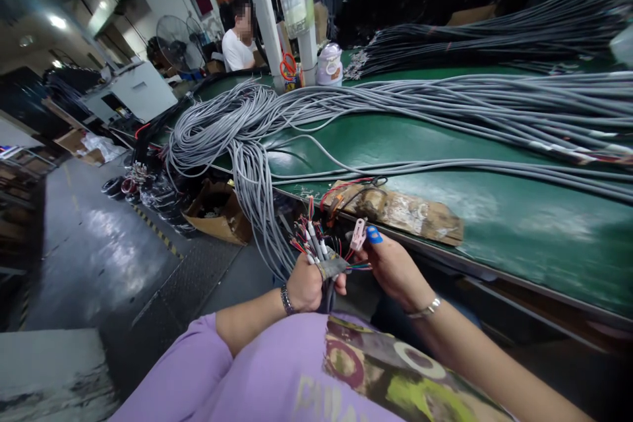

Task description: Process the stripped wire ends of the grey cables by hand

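Note:
My left hand (307, 287) is closed around a bundle of grey cable ends (320, 256) whose thin coloured wires fan out upward. My right hand (391, 265) pinches a small white connector (359, 235) between thumb and forefinger, right beside those wire tips; the forefinger wears a blue cap. Both hands hover just off the front edge of the green table (445, 145). The grey cables hang down from the table edge into my left hand.
Long grey cable bundles (445, 95) lie across the green table, with a coiled mass (217, 125) at its left end. A taped cardboard piece (405, 208) sits at the front edge. A cardboard box (217, 211) stands on the floor. Another person (238, 43) sits far behind.

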A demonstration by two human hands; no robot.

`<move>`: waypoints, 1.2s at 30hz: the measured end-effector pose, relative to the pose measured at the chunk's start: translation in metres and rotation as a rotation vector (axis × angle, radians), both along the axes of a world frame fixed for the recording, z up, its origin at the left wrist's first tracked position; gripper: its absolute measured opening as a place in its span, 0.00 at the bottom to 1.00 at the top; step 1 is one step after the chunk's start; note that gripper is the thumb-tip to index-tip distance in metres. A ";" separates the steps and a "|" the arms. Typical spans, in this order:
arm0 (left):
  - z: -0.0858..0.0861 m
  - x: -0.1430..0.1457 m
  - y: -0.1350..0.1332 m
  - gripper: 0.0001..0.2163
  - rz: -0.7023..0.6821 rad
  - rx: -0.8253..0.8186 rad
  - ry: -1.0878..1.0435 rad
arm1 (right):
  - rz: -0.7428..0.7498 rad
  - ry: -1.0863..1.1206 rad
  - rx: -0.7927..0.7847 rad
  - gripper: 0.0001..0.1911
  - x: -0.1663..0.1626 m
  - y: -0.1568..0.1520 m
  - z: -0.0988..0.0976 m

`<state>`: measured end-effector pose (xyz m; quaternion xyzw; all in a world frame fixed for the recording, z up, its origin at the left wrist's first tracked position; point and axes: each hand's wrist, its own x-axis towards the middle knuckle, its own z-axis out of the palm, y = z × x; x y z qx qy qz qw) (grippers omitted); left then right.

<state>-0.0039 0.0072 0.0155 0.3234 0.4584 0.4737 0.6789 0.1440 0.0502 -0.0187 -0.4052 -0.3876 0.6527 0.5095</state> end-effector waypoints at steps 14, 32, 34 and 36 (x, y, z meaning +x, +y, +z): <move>0.004 0.008 0.005 0.19 -0.010 -0.022 0.012 | 0.068 0.452 -0.245 0.21 -0.014 0.006 0.006; 0.000 0.002 -0.005 0.21 -0.051 -0.013 0.110 | 0.147 0.405 -0.247 0.23 -0.007 -0.001 0.012; -0.001 -0.002 -0.007 0.20 -0.072 -0.002 0.098 | 0.132 0.394 -0.236 0.18 -0.006 -0.002 0.013; 0.000 -0.004 -0.007 0.19 -0.083 -0.001 0.081 | 0.111 0.380 -0.217 0.16 -0.006 -0.003 0.013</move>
